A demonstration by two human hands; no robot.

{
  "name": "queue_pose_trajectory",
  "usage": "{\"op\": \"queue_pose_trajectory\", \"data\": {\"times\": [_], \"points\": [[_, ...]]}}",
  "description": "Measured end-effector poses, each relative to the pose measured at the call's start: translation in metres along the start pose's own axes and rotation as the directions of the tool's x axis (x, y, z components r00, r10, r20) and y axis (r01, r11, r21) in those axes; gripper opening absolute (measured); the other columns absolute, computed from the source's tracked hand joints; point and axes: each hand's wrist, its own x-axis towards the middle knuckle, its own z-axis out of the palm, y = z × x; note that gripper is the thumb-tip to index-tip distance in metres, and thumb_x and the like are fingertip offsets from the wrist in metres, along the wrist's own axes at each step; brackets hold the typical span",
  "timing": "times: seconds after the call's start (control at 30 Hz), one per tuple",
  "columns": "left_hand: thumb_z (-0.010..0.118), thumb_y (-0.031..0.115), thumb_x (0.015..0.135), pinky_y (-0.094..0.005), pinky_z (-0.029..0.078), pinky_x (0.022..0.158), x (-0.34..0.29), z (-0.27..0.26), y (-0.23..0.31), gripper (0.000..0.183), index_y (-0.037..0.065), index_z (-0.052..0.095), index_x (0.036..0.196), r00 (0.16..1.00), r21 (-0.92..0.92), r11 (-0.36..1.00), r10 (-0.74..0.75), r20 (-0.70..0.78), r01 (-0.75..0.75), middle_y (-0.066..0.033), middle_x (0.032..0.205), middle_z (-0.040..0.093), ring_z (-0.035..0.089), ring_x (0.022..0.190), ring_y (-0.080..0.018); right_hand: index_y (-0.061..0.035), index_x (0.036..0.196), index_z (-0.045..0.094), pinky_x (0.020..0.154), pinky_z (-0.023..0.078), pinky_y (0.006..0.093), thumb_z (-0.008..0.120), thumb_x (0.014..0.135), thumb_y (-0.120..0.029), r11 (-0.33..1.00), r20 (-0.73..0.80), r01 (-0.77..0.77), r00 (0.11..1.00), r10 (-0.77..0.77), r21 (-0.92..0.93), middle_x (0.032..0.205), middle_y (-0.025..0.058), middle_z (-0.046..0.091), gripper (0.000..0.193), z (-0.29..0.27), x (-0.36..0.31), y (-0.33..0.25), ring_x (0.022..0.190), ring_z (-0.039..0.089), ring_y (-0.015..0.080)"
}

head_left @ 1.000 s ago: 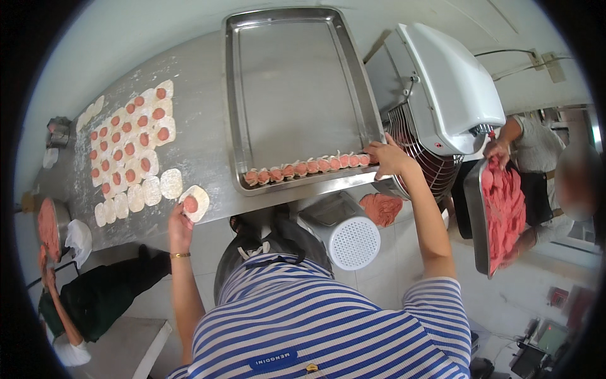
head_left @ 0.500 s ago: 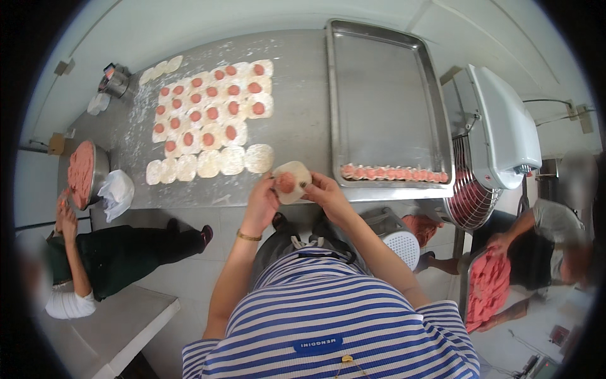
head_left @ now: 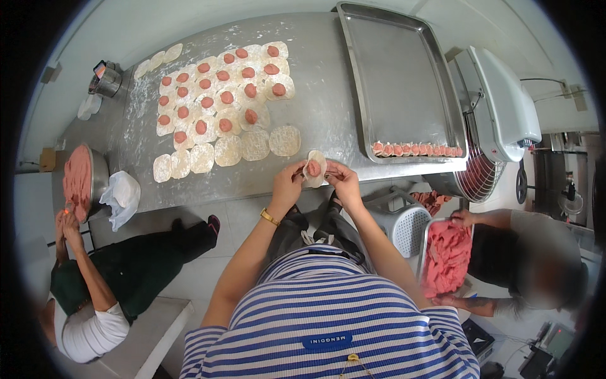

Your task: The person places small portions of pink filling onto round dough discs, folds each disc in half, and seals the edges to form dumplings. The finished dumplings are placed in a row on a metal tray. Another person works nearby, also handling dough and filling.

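Grip of left hand [head_left: 289, 183] and right hand [head_left: 341, 180] — both around one meat-filled wrapper [head_left: 314, 168]

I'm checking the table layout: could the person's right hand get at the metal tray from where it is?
Probably yes: the right hand holds a wrapper just left of the tray, with bare table between.

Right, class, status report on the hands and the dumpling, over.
Left hand and right hand both pinching one wrapper, pink filling inside. Held above table edge. Nothing between hands and tray.
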Motion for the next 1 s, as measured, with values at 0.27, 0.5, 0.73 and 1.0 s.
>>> {"op": "queue_pose_trajectory", "data": {"times": [0.27, 0.5, 0.73, 1.0], "points": [[0.061, -0.002, 0.083, -0.0238, 0.052, 0.068, 0.002, -0.008, 0.023, 0.022, -0.002, 0.06, 0.105, 0.996, -0.056, 0.994, -0.089, 0.02, 0.09, -0.0063, 0.09, 0.067, 0.062, 0.077, -0.0094, 0.0011, 0.099, 0.066, 0.072, 0.05, 0.0235, 0.062, 0.079, 0.009, 0.999, -0.067, 0.032, 0.997, -0.035, -0.044, 0.103, 0.0071, 0.065, 0.022, 0.005, 0.003, 0.014, 0.082, 0.062, 0.0112], [0.064, -0.005, 0.081, -0.0253, 0.052, 0.072, 0.0, -0.001, 0.024, 0.015, 0.001, 0.055, 0.092, 0.999, -0.167, 0.986, -0.017, -0.031, 0.012, -0.0071, 0.096, 0.063, 0.062, 0.083, -0.0107, 0.0001, 0.104, 0.063, 0.063, 0.047, 0.0202, 0.06, 0.082, 0.007, 0.968, -0.002, 0.021, 1.0, -0.021, 0.252, 0.091, 0.0031, 0.068, 0.023, 0.014, -0.021, -0.027, 0.073, 0.06, 0.0073], [0.063, -0.006, 0.081, -0.0266, 0.053, 0.077, -0.008, 0.001, 0.035, 0.019, -0.002, 0.055, 0.098, 0.994, -0.427, 0.898, -0.112, 0.02, 0.109, -0.0084, 0.101, 0.061, 0.062, 0.09, -0.0138, -0.0028, 0.105, 0.064, 0.058, 0.045, 0.0216, 0.065, 0.075, 0.006, 0.873, -0.022, 0.165, 0.98, -0.197, -0.459, 0.075, -0.0003, 0.062, 0.031, -0.019, 0.003, 0.005, 0.066, 0.056, 0.0085], [0.068, -0.005, 0.075, -0.0258, 0.054, 0.074, -0.006, 0.007, 0.037, 0.013, -0.003, 0.062, 0.086, 0.993, 0.098, 0.989, 0.109, 0.039, -0.112, -0.0089, 0.104, 0.062, 0.064, 0.085, -0.0148, -0.0007, 0.099, 0.066, 0.071, 0.051, 0.0245, 0.065, 0.065, 0.012, 0.815, 0.187, 0.291, 0.956, -0.226, -0.501, 0.094, 0.0038, 0.06, 0.036, -0.021, -0.008, -0.031, 0.077, 0.059, 0.0128]]}}
